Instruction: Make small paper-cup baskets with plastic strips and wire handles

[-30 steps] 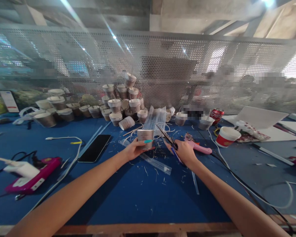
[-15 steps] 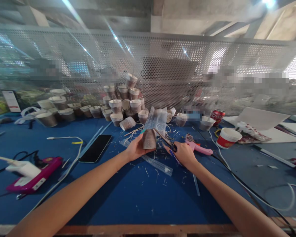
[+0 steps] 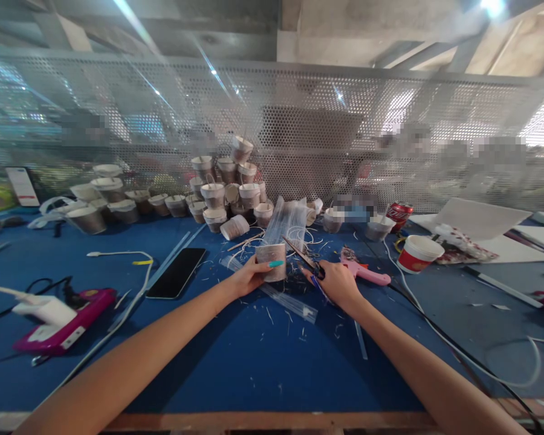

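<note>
A small grey-brown cup point(image 3: 272, 254) with a pale band is held in my left hand point(image 3: 248, 275), a green-nailed finger lying across its side. My right hand point(image 3: 338, 282) is closed on dark-handled scissors point(image 3: 306, 257), whose blades point up and left toward the cup without visibly touching it. Behind the cup lie clear plastic strips point(image 3: 285, 220) and thin white cords. Similar cups point(image 3: 213, 196) are stacked behind them, to the left of centre. A pink glue gun point(image 3: 372, 275) rests just right of my right hand.
On the blue table point(image 3: 263, 374) are a black phone point(image 3: 176, 273), a magenta power strip point(image 3: 72, 326), cables and scattered clippings. At right stand a red can point(image 3: 398, 215) and a red-white paper cup point(image 3: 419, 254). A perforated metal screen point(image 3: 312, 133) rises behind.
The cup in my left hand has turned, showing its side and pale band, and my finger now lies across it. My right hand and the scissors have barely moved.
</note>
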Demonstrator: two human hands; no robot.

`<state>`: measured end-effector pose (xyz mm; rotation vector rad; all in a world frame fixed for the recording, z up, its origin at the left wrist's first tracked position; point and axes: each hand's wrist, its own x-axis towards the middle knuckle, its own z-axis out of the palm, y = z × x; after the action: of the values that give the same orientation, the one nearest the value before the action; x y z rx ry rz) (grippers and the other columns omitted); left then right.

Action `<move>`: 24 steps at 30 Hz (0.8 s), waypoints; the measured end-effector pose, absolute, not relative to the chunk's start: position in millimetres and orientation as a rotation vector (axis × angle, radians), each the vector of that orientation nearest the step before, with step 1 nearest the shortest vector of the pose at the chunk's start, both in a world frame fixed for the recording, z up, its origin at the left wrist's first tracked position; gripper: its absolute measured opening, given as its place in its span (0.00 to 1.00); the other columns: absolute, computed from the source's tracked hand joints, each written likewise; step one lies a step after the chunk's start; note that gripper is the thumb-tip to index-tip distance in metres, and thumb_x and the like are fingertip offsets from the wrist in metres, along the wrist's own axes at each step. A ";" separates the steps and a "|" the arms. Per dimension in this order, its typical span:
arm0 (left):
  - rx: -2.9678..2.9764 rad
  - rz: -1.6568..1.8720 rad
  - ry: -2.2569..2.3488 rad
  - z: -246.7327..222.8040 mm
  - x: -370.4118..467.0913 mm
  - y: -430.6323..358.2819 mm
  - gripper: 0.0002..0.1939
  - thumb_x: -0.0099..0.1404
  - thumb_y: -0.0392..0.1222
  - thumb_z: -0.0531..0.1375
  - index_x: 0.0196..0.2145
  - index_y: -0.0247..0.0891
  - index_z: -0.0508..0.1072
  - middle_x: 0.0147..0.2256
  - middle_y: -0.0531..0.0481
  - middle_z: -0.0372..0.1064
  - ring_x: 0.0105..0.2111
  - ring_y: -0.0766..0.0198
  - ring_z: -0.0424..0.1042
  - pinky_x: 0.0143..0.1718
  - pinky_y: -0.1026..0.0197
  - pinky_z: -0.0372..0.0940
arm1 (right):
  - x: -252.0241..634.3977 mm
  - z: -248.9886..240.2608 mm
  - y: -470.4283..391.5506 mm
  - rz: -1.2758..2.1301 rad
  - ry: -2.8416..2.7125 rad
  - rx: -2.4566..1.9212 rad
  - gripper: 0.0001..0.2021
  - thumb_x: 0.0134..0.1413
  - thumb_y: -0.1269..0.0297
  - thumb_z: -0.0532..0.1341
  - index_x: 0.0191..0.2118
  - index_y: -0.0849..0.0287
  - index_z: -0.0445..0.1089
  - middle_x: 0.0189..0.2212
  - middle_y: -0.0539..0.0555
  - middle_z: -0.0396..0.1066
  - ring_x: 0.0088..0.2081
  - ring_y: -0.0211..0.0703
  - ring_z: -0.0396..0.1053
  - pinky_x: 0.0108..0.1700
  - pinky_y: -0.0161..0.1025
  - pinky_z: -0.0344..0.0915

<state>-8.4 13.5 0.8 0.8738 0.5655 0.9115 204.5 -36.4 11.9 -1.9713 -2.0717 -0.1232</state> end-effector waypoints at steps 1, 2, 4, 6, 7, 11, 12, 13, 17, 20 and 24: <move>0.886 0.895 0.560 1.8 -8.2 12.8 0.21 0.41 0.31 0.65 0.37 0.34 0.70 0.32 0.47 0.73 0.33 0.59 0.71 0.42 0.54 0.61 | 204.5 11.5 -36.2 -0.128 -2.071 -1.966 0.26 0.52 0.41 0.45 0.29 0.59 0.67 0.26 0.58 0.72 0.30 0.48 0.70 0.28 0.35 0.54; 0.902 0.872 0.551 2.8 -8.0 12.2 0.21 0.42 0.32 0.65 0.37 0.33 0.70 0.32 0.46 0.73 0.34 0.58 0.71 0.42 0.53 0.61 | 204.6 11.2 -36.2 -0.132 -2.070 -1.965 0.27 0.52 0.41 0.44 0.29 0.59 0.68 0.26 0.58 0.72 0.30 0.48 0.70 0.27 0.35 0.54; 0.934 0.834 0.530 4.5 -7.5 11.5 0.22 0.43 0.33 0.65 0.39 0.32 0.70 0.34 0.43 0.73 0.36 0.55 0.71 0.43 0.52 0.61 | 204.6 10.6 -36.1 -0.137 -2.071 -1.969 0.27 0.51 0.41 0.44 0.29 0.59 0.68 0.26 0.58 0.72 0.30 0.47 0.70 0.27 0.35 0.54; 0.951 0.834 0.518 5.3 -7.0 11.4 0.22 0.44 0.33 0.65 0.40 0.31 0.70 0.36 0.42 0.72 0.38 0.55 0.70 0.43 0.52 0.61 | 204.7 10.2 -36.0 -0.141 -2.073 -1.983 0.27 0.51 0.41 0.45 0.29 0.59 0.68 0.26 0.58 0.72 0.30 0.47 0.70 0.27 0.35 0.54; 0.953 0.843 0.524 5.3 -6.7 11.6 0.22 0.43 0.33 0.65 0.40 0.31 0.70 0.37 0.42 0.72 0.37 0.55 0.70 0.42 0.53 0.61 | 204.7 10.0 -35.9 -0.143 -2.075 -1.989 0.26 0.51 0.41 0.45 0.29 0.59 0.68 0.26 0.58 0.72 0.30 0.47 0.70 0.27 0.35 0.54; 0.919 0.889 0.605 4.1 -6.0 12.3 0.22 0.39 0.32 0.67 0.36 0.32 0.71 0.32 0.46 0.73 0.32 0.59 0.71 0.38 0.56 0.63 | 205.3 8.8 -35.2 -0.150 -2.078 -1.995 0.26 0.52 0.41 0.44 0.29 0.59 0.68 0.26 0.57 0.73 0.30 0.47 0.70 0.27 0.35 0.53; 0.908 0.900 0.620 3.8 -5.9 12.3 0.22 0.39 0.32 0.67 0.36 0.32 0.71 0.32 0.47 0.73 0.32 0.60 0.71 0.38 0.57 0.63 | 205.4 8.7 -35.0 -0.153 -2.077 -1.996 0.27 0.51 0.41 0.44 0.29 0.59 0.68 0.26 0.57 0.72 0.30 0.47 0.70 0.26 0.35 0.53; 0.899 0.909 0.630 3.4 -5.7 12.3 0.22 0.38 0.32 0.67 0.35 0.33 0.71 0.31 0.47 0.73 0.31 0.60 0.71 0.37 0.57 0.63 | 205.4 8.7 -34.9 -0.155 -2.076 -1.998 0.27 0.51 0.40 0.44 0.30 0.59 0.68 0.26 0.58 0.72 0.30 0.47 0.70 0.26 0.35 0.53; 0.860 0.939 0.657 0.7 -5.9 12.9 0.21 0.39 0.31 0.67 0.35 0.35 0.71 0.30 0.49 0.73 0.31 0.61 0.71 0.38 0.57 0.62 | 204.2 10.2 -35.4 -0.151 -2.089 -1.996 0.27 0.51 0.40 0.45 0.30 0.59 0.68 0.26 0.58 0.73 0.30 0.47 0.70 0.27 0.35 0.53; 0.803 0.920 0.611 -2.3 -7.1 15.2 0.17 0.44 0.34 0.64 0.35 0.36 0.72 0.32 0.49 0.73 0.33 0.59 0.70 0.40 0.55 0.60 | 203.0 11.2 -35.7 -0.139 -2.082 -1.998 0.27 0.51 0.40 0.45 0.29 0.59 0.68 0.26 0.58 0.73 0.30 0.47 0.71 0.27 0.35 0.53; 0.806 0.851 0.475 -4.0 -9.6 17.9 0.14 0.51 0.36 0.60 0.38 0.36 0.72 0.36 0.47 0.72 0.40 0.56 0.69 0.45 0.52 0.57 | 203.0 10.8 -35.1 -0.136 -2.075 -1.997 0.25 0.52 0.42 0.46 0.29 0.59 0.68 0.26 0.57 0.73 0.30 0.47 0.71 0.27 0.35 0.54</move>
<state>-9.6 17.9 -4.0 0.8059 0.4753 0.8508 203.0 -35.1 10.8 -1.9970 -2.0747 -0.1365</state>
